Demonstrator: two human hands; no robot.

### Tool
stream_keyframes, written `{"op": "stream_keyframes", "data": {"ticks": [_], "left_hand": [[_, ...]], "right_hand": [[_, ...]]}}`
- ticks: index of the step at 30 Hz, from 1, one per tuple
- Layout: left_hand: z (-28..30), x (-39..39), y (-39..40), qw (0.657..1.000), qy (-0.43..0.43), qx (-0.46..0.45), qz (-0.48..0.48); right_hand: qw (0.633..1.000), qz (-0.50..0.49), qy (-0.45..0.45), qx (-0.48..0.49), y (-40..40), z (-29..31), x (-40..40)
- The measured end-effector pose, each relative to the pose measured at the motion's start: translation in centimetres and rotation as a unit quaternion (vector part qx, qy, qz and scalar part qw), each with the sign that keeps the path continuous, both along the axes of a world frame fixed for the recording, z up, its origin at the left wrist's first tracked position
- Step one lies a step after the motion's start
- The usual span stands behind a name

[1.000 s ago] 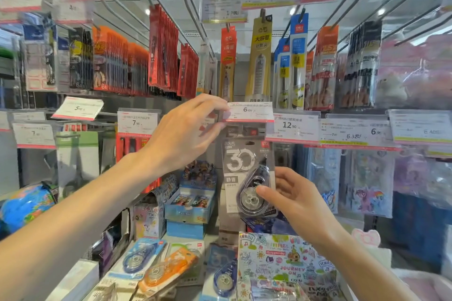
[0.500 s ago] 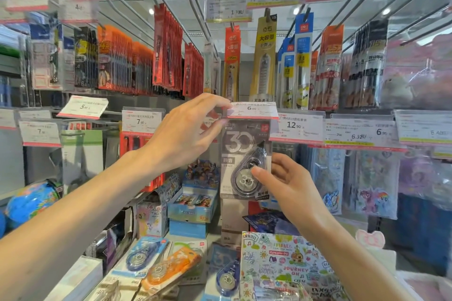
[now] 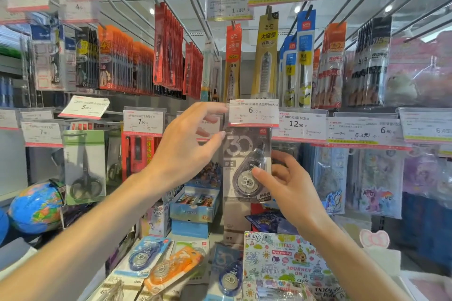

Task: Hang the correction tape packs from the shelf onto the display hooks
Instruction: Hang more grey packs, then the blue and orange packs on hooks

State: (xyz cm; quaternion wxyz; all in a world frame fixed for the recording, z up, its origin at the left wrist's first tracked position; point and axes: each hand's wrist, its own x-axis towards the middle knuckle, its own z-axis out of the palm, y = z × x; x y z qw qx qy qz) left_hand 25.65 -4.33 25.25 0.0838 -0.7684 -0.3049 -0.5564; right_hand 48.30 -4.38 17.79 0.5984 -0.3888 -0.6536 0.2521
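- The grey carded correction tape pack printed with a large "30" [image 3: 247, 164] now sits higher than a second ago, its top edge tucked right under the white "6.00" price tag [image 3: 253, 112]; before, a clear gap showed between pack and tag.
- The right hand [image 3: 288, 186] grips the pack low down, thumb pressed on the clear blister over the tape wheel, fingers behind the card's right edge. It has travelled up with the pack.
- The left hand [image 3: 186, 151] is half open at the pack's upper left corner: the index finger reaches to the left edge of the price tag, the thumb touches the card's top left. It pinches nothing firmly that I can see.
- The tag has tipped from lifted to nearly flat-on, which suggests the left hand is letting it drop.
- The hook itself is hidden behind the tag, so I cannot tell whether the card's hole is already threaded; the pack's height suggests it is on or just going on.
- Still on the shelf below, near its front edge: a blue carded tape pack [image 3: 144, 255], an orange carded tape pack [image 3: 171, 269] beside it, and a dark blue "30" pack [image 3: 228, 273] to their right. Several packs remain to hang.
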Motion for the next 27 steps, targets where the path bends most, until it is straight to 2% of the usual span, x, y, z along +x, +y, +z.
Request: {"op": "stream_keyframes", "data": {"ticks": [4, 8, 13, 22, 27], "left_hand": [[-5.5, 1.1, 0.0, 0.99, -0.117, -0.073, -0.026], [-9.7, 2.6, 1.8, 0.969, -0.177, -0.166, -0.054], [-10.6, 3.7, 4.2, 0.959, -0.179, -0.205, -0.081], [-11.3, 4.9, 9.4, 0.967, -0.16, -0.194, -0.038], [-11.3, 5.1, 12.3, 0.965, -0.141, -0.211, -0.062]], "right_hand": [[0.997, -0.051, -0.014, 0.048, 0.6, -0.9, -0.4], [0.993, -0.081, -0.034, 0.083, 1.2, -1.8, -1.0], [0.992, -0.086, -0.047, 0.081, 1.4, -1.9, -1.4], [0.987, -0.137, -0.072, 0.041, 5.2, -2.0, -1.6], [0.984, -0.15, -0.095, 0.018, 7.5, -2.1, -1.5]]}}
